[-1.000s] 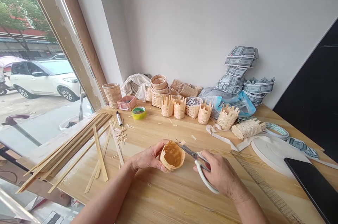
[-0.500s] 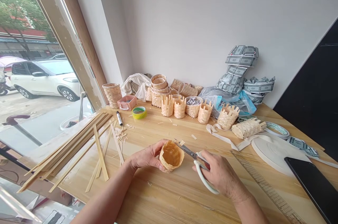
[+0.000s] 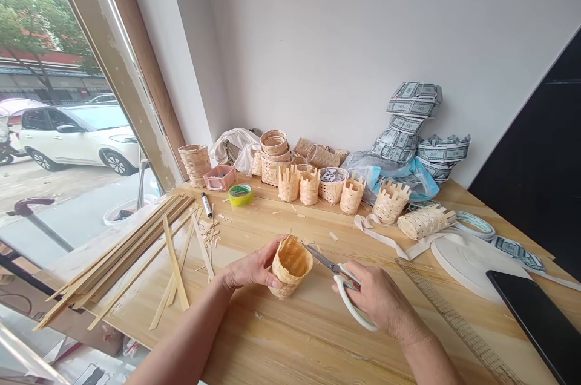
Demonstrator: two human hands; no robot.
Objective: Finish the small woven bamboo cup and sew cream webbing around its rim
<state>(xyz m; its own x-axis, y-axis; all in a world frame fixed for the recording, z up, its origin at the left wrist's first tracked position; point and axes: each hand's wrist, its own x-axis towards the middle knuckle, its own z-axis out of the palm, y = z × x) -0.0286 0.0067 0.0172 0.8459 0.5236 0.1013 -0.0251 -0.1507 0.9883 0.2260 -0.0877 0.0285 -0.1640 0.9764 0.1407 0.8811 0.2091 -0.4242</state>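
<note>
1. Here we are at the worktop (image 3: 254,336), and the action sits front and centre: the left hand (image 3: 252,270) is clamped around a small woven bamboo basket (image 3: 291,265), fingers wrapped on its outer wall.
2. That basket is held in the air just above the wood, tilted, its long axis running from the base at lower left up to the open mouth at upper right.
3. The right hand (image 3: 381,300) is closed through the white-handled scissors (image 3: 336,270), and the blades reach left and up, their tips just beside the basket's rim.
4. So the hands are apart, with the basket and blades between them. The left hand is the nearer one, right against the weave, while the right comes in from the basket's right side.
5. Off to the left lie long bamboo strips (image 3: 122,261) and a scatter of offcuts (image 3: 209,230).
6. Further up the worktop stands a row of small unfinished baskets (image 3: 308,186) with upright cut stakes, beside a green roll of tape (image 3: 240,195) and a marker pen (image 3: 207,204).
7. Over on the right, a clear ruler (image 3: 454,324) runs beneath a black tablet (image 3: 535,318).
</note>
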